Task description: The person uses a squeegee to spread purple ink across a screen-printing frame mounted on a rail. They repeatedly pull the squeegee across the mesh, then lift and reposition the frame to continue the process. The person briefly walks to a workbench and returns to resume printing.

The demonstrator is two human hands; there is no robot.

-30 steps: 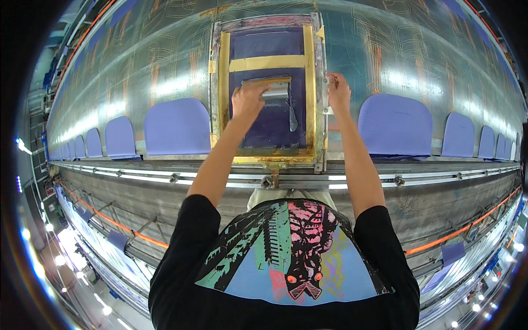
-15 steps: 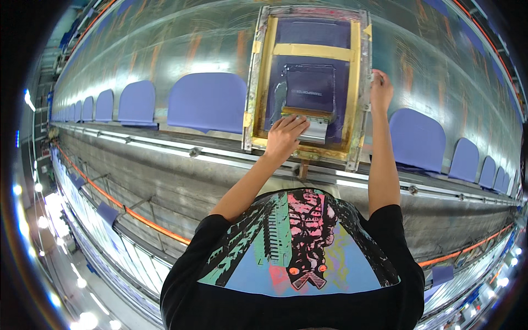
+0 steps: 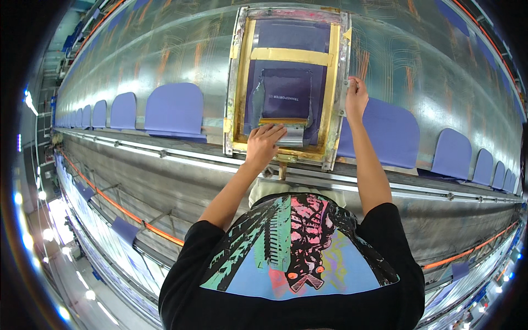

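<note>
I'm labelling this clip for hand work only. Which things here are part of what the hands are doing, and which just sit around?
In use:
- left hand on the squeegee
- right hand gripping the screen frame
- purple panel under the frame

Lying about:
- other purple panels along the long table
- metal rail

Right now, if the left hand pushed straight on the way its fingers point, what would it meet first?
The left hand lies on the squeegee at the near end of the screen frame, fingers pointing up-screen. Straight on it would cross the purple mesh, then probably meet the yellow tape band; depth is unclear.
</note>
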